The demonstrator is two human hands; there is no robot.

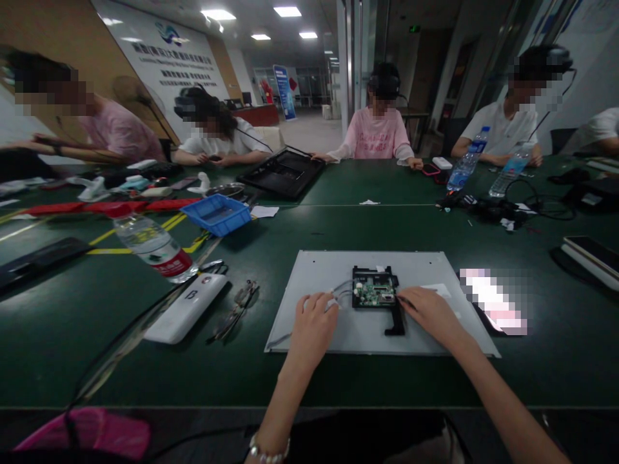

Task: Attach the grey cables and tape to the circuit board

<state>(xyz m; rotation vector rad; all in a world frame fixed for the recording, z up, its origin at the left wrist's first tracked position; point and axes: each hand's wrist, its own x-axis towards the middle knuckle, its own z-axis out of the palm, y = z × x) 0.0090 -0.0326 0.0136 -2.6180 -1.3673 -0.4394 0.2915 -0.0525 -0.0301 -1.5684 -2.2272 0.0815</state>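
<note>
A circuit board (374, 293) is sitting in a black bracket (397, 322) on a pale panel (309, 274); our right hand (431, 312) is slanting inward at its right edge, our left hand (313, 319) curling palm-down beside wires (344, 286). Whether either is gripping, we cannot tell.

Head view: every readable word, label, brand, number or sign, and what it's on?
"B": white power bank.
Wall sign: Chinese characters, too blurred to quote.
Red-label bottle: lettering blurred.
Blue-capped bottle: label unreadable.
Pink shirt opposite: lettering blurred.
Blue banner, green sign: too small.
Board: any markings too small.
</note>
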